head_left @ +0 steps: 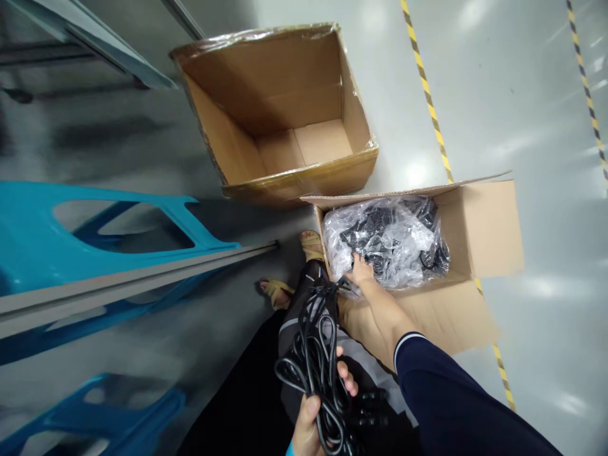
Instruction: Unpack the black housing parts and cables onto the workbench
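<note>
Hands, two, bare. Left hand [316, 415], bottom edge of view: closed around a bundle of black cables [316, 354], loops hanging, long axis running up from the fist toward the small box. Right hand [363, 275], dark sleeve: reached forward into the small cardboard box [479, 234]; fingers laid on a clear plastic bag [384, 244] of more black cables at the box's near-left corner; whether anything is pinched cannot be told. The bag lies ahead and right of the left hand; the right hand is the nearer.

Further items, left to right: blue plastic frames [33, 240], grey rail [142, 275], sandalled feet [278, 291], large empty carton [285, 114]. Surface: glossy grey floor [546, 126], yellow-black striped tape [427, 95]. Room: apparently a workshop.
</note>
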`<state>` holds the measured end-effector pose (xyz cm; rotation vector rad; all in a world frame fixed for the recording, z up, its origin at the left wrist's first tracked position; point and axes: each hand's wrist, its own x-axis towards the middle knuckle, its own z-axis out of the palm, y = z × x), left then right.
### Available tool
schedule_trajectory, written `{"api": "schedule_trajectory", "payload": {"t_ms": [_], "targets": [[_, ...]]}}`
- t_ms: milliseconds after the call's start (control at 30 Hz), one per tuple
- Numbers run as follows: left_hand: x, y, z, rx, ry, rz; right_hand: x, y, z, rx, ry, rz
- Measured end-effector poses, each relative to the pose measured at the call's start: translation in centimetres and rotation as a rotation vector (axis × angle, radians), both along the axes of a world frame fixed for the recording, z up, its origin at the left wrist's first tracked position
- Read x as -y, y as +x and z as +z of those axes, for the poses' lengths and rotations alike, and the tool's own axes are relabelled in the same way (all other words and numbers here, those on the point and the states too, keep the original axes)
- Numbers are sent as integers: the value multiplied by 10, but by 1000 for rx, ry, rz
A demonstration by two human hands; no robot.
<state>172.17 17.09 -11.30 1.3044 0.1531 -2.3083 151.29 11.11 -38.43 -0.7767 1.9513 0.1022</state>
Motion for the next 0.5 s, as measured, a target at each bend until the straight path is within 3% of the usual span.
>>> {"api": "schedule_trajectory", "payload": {"t_ms": [133,233,367,500], "targets": [[-1,1,-4,-40,-9,30,-27,-38,18,51,12,-11],[2,0,-6,-110,-5,14,-53,-59,52,20,-74,-43],[5,-4,-6,-166,-13,-12,-97,-82,120,-59,-219,-36],[2,-5,-10,-188,-57,-42,-132,-99,205,-164,-384,63]]}}
